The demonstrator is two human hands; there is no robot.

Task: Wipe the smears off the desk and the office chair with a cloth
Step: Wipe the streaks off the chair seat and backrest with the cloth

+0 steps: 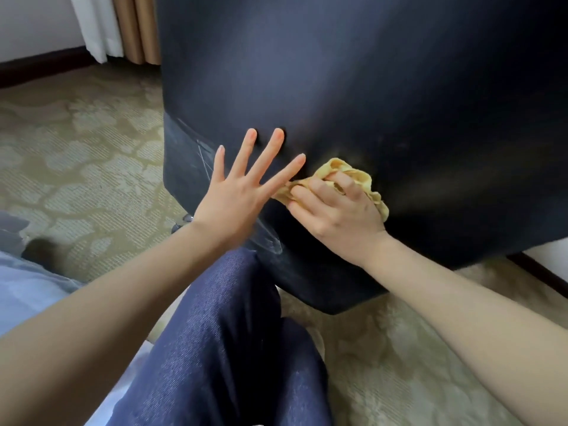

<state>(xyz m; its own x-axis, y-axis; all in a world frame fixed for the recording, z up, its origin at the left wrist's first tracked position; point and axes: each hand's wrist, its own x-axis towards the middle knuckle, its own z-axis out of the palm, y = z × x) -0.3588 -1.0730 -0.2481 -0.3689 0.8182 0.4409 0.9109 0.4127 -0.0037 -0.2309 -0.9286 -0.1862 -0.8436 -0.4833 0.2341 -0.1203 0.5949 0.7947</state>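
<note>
The right hand is bunching the yellow cloth against the lower back of the office chair, while the left hand is bracing with fingers spread. On casters, so the chair's probably rolling off if she's pushing too hard.
</note>
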